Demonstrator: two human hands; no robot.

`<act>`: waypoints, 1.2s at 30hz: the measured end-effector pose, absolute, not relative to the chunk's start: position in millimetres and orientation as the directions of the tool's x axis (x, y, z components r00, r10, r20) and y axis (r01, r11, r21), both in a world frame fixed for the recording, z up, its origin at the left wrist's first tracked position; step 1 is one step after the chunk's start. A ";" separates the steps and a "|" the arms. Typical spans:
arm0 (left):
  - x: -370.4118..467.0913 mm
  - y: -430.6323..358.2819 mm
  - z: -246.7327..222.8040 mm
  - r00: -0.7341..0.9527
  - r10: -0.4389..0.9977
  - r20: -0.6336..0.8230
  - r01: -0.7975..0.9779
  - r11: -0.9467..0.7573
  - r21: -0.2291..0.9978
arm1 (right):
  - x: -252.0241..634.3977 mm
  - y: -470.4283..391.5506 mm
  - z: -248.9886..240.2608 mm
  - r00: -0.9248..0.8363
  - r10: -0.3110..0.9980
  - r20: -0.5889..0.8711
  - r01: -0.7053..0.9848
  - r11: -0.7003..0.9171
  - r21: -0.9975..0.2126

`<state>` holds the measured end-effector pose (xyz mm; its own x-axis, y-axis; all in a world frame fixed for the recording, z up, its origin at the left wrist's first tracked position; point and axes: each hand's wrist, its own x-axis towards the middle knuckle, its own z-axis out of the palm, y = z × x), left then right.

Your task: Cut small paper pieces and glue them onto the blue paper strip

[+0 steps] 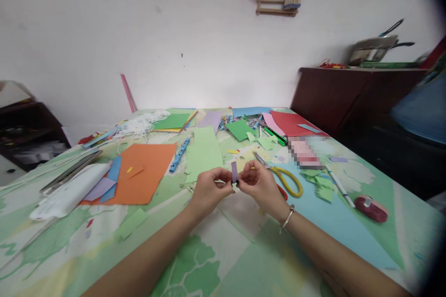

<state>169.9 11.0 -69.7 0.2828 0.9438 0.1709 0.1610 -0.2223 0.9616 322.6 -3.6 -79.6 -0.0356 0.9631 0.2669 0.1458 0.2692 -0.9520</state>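
A small purple paper strip stands upright between my two hands, above the middle of the table. My left hand pinches it from the left with thumb and forefinger. From the other side, my right hand pinches it too, and the fingertips of both hands almost meet at its lower end. A bit of light green shows just under the fingertips; what it is I cannot make out. Scissors with yellow and red handles lie right beside my right hand, partly hidden by it. A light green sheet lies beyond my left hand.
Orange paper and a white device lie at left. Light blue paper, green fringed scraps, a white pen and a dark red object are at right. White string and coloured sheets lie farther back.
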 end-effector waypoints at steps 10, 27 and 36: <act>169.1 16.3 -68.9 0.352 0.917 0.186 0.055 -0.219 0.974 | 334.3 -1.5 -65.3 -0.078 0.943 0.325 0.461 0.323 -0.826; 159.4 23.4 -62.1 0.252 0.964 -0.080 -0.156 0.123 0.980 | 405.7 18.9 -54.3 0.221 0.974 -0.052 0.888 -0.223 -0.402; 154.3 30.5 -59.4 0.136 0.987 -0.083 -0.286 0.120 0.951 | 387.1 14.4 -50.0 0.048 0.994 -0.094 0.650 -0.102 -0.753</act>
